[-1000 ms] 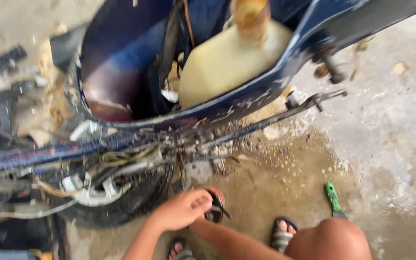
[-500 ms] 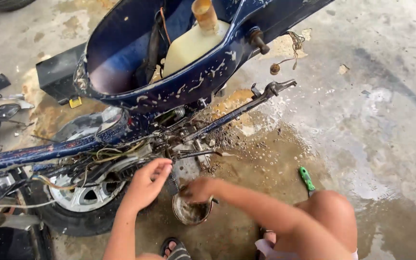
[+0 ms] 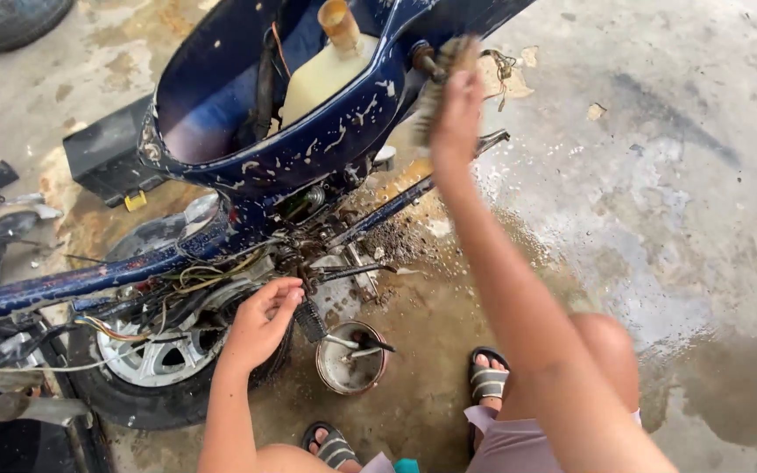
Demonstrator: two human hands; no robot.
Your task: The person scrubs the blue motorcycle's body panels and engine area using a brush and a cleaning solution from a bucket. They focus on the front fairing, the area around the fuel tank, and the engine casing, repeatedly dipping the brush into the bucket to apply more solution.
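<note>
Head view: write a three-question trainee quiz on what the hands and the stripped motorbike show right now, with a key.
1. True or false: the right hand holds a brush against the rear of the blue motorbike frame.
2. Multiple choice: the left hand is nearest to A) the pale fuel tank, B) the rear wheel, C) the black box.
3. Fill in: the small round metal bowl stands on the wet ______, in front of the person's sandals.

Key: 1 true; 2 B; 3 concrete floor.
</note>
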